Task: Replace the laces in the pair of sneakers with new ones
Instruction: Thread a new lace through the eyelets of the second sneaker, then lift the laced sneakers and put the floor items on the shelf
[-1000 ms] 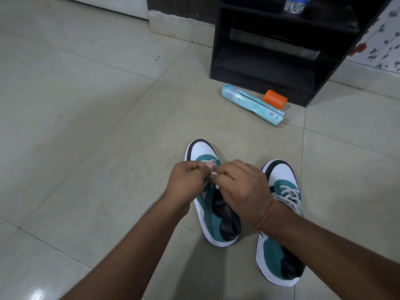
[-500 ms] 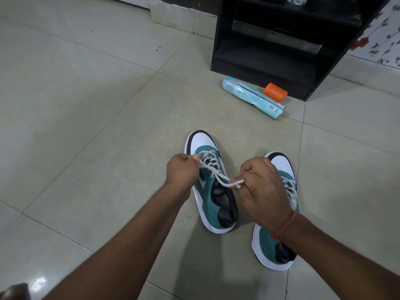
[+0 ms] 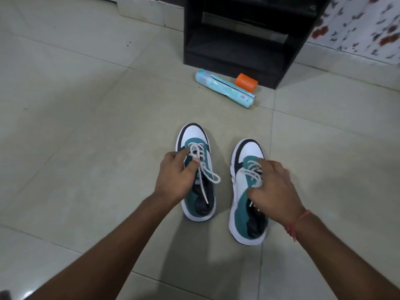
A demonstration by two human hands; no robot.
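Two teal, white and black sneakers stand side by side on the tiled floor, toes pointing away. The left sneaker (image 3: 194, 135) has a white lace (image 3: 208, 174) threaded through it, with a loose loop and one end trailing into the shoe's opening. My left hand (image 3: 175, 180) is at this shoe's left side, thumb and forefinger pinching the lace near the upper eyelets. The right sneaker (image 3: 250, 151) also carries a white lace (image 3: 252, 167). My right hand (image 3: 275, 189) lies over its laced middle, fingers curled round the shoe and covering part of the lace.
A light-blue bottle (image 3: 225, 88) lies on the floor beyond the shoes, with an orange cap (image 3: 246, 82) behind it. A black open shelf unit (image 3: 242, 33) stands at the back. A floral curtain (image 3: 357, 24) hangs at the far right.
My right hand released the left sneaker's lace and moved right onto the right sneaker. The lace, pulled taut between both hands before, now lies slack on the left shoe.
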